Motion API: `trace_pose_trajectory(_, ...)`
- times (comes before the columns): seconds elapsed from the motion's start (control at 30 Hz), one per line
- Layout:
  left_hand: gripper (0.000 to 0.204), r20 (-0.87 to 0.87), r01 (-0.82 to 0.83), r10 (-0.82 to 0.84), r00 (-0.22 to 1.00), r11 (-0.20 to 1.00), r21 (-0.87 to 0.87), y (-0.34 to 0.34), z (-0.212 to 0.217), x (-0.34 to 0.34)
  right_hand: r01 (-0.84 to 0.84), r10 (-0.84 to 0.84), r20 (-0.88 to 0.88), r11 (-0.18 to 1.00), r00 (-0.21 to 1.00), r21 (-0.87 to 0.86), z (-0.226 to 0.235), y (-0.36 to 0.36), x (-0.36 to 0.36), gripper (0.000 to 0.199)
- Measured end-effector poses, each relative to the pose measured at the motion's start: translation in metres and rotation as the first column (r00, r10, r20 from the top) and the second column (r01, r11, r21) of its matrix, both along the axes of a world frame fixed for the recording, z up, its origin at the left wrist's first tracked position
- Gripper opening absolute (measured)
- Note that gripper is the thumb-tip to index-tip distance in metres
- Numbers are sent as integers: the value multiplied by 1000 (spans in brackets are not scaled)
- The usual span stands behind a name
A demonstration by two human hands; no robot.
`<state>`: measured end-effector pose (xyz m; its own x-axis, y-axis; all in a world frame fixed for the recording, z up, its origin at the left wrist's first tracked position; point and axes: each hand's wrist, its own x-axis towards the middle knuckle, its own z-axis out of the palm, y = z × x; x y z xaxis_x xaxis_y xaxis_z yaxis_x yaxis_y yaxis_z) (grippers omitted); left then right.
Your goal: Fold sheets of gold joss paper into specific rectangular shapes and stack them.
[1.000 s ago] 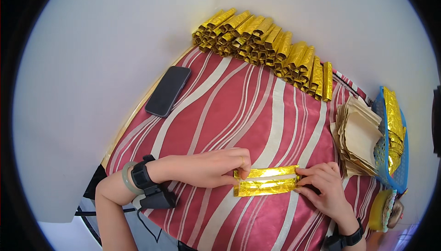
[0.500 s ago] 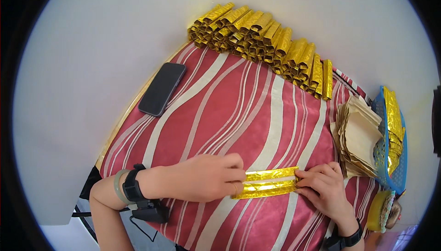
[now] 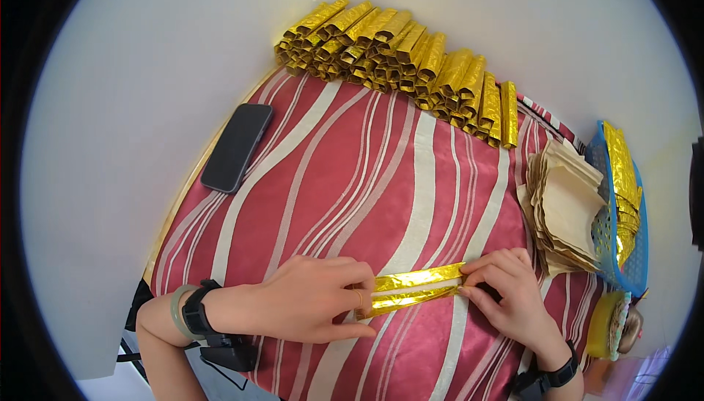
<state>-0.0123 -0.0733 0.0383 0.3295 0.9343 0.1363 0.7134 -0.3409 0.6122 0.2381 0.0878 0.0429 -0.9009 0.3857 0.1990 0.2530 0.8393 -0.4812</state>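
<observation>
A strip of gold foil paper (image 3: 418,280), folded lengthwise with a pale band along its middle, lies slantwise between my hands near the table's front. My left hand (image 3: 315,300) has its fingers curled over the strip's left end, and its thumb is stretched out below. At the opposite end, my right hand (image 3: 506,291) pinches the strip between thumb and fingers. The left fingertips are partly hidden behind the hand.
Along the far edge is a pile of gold foil tubes (image 3: 396,41). A black phone (image 3: 237,148) lies at the left. To the right are a stack of brown paper (image 3: 568,203), a blue basket (image 3: 636,254) holding gold foil, and a yellow round object (image 3: 605,325). Striped red cloth (image 3: 352,181) covers the table.
The left thumb has come away from the strip and points outward. Both hands and the strip appear slightly further left, as the whole view has shifted a little.
</observation>
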Motion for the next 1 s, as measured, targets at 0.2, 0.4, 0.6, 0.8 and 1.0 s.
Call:
trace_pose_trajectory(0.2, 10, 65, -57, 53, 996, 996, 61, -1, -9, 0, 8, -8, -5, 1000, 1000, -13, 0, 0, 0, 12)
trace_pose_trajectory(0.4, 14, 124, -123, 123, 985, 992, -4, -1, -10, 4, 7, -7, -32, 1000, 999, 3, -4, 1, 0, 14)
trace_pose_trajectory(0.6, 12, 87, -58, 50, 995, 994, 89, 0, -17, 2, 22, -21, -36, 999, 999, 31, -6, 0, -3, 16)
trace_pose_trajectory(0.8, 14, 62, -61, 58, 996, 997, 40, 1, -13, 4, 28, -26, -34, 998, 999, 55, -8, 1, -4, 18)
trace_pose_trajectory(1.0, 21, 24, -16, 16, 1000, 1000, 23, 1, -15, 3, 42, -39, -36, 996, 999, 74, -10, -1, -5, 18)
